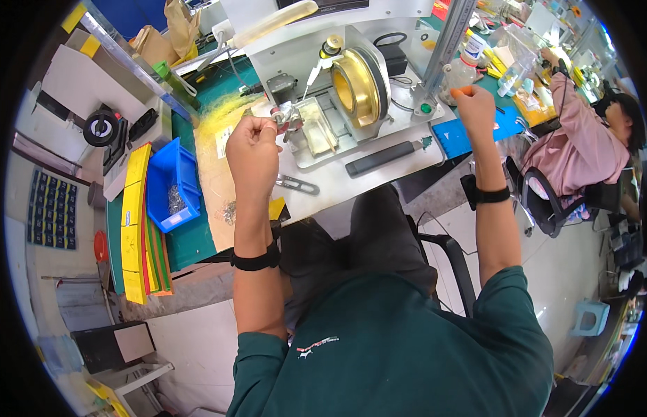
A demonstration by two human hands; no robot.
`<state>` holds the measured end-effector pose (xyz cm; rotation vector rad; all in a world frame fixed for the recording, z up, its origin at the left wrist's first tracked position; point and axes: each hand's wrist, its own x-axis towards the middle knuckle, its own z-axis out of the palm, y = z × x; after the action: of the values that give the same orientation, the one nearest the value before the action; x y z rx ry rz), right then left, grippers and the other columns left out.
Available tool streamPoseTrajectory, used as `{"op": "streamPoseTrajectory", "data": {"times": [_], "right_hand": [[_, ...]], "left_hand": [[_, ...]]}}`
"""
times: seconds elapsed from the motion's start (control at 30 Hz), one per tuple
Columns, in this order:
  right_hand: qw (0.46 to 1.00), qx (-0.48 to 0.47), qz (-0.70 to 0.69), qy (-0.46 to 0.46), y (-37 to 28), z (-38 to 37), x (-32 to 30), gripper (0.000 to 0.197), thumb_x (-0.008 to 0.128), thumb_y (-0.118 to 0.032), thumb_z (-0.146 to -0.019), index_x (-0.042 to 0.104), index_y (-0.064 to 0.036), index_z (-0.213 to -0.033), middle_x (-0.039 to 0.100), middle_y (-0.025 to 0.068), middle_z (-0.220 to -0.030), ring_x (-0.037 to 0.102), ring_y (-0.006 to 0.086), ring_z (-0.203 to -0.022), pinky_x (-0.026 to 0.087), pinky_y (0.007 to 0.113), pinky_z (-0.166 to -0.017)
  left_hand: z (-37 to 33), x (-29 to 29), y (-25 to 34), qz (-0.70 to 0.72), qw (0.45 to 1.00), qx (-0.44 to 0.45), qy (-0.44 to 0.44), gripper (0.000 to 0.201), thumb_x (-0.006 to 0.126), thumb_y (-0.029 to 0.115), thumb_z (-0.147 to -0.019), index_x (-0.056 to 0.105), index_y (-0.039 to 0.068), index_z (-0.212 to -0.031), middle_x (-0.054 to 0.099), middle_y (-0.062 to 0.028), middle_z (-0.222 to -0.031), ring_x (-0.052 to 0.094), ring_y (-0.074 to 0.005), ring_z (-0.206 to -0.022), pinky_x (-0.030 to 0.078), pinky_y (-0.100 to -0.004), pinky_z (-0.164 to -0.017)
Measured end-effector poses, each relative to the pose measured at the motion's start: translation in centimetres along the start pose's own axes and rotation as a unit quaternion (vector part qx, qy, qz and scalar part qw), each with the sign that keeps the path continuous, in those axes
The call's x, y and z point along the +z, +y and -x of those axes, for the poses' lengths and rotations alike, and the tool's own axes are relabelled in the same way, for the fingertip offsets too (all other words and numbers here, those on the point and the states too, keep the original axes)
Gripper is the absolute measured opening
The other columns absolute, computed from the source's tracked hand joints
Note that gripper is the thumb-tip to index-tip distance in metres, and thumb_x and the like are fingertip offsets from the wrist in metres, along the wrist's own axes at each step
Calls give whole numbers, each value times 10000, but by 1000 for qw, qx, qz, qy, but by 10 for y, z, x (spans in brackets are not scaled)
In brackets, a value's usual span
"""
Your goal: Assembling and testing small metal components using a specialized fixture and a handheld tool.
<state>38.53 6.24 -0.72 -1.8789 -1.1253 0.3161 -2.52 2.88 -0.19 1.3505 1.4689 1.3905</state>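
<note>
My left hand [254,151] is closed in a pinch beside a small metal clamp [288,119] at the left front of a white bench machine [407,132]. Whatever lies between its fingertips is too small to make out. Up on the right, apart from the machine, my right hand [476,115] is closed too; a bit of orange [461,91] shows at its fingertips. A large gold-coloured wheel [356,87] stands upright on the machine. To the wheel's left is a shallow metal tray [315,128], with a thin white-tipped nozzle [315,73] above it.
A dark grey bar [384,159] and a utility knife [297,184] lie along the machine's front edge. On the left are a tangle of yellow wire [233,109], a blue bin [172,184] of small metal pieces and yellow folders [134,226]. A co-worker in pink [580,142] sits at right.
</note>
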Motion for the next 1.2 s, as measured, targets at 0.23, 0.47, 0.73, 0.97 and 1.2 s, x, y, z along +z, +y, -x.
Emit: {"op": "streamPoseTrajectory", "data": {"times": [0.23,0.47,0.73,0.97,1.2], "right_hand": [[928,-220,-262,-149,-139,202,14,247,746,-107,-974,712,-2,-1194,727,156,-950,705,237,-806,545,368,-753],[819,60,-508,-261,-157,182,119,185,681,-66,-1024,678,65,-1154,715,65,-939,600,74,-763,468,276,-650],[815,119,-533,-193,-167,192,139,116,650,-63,-1034,663,10,-1124,558,-28,-804,438,31,-617,335,218,-522],[896,34,-425,-121,-149,178,173,133,638,-86,-1027,658,35,-1080,697,93,-907,622,140,-768,498,315,-688],[919,-21,-381,-95,-157,166,186,161,606,-87,-1022,648,57,-1079,718,213,-909,709,293,-826,536,412,-742]], "left_hand": [[-4,-4,6,-78,997,23,1,152,652,125,-1005,703,-18,-991,754,-107,-988,731,-160,-831,552,-297,-707],[7,-20,35,-228,957,138,115,298,760,151,-936,728,47,-1213,713,-78,-981,613,-147,-762,503,-302,-705],[-56,-35,58,-74,965,114,-222,254,771,121,-913,780,55,-1157,582,82,-767,461,-21,-696,344,-212,-620],[-94,-21,63,-91,931,72,-345,220,778,114,-907,800,57,-1118,537,116,-708,454,-9,-643,347,-211,-597],[-114,-9,53,-38,873,3,-487,45,757,84,-942,725,60,-963,560,85,-757,503,-30,-668,396,-217,-601]]}}
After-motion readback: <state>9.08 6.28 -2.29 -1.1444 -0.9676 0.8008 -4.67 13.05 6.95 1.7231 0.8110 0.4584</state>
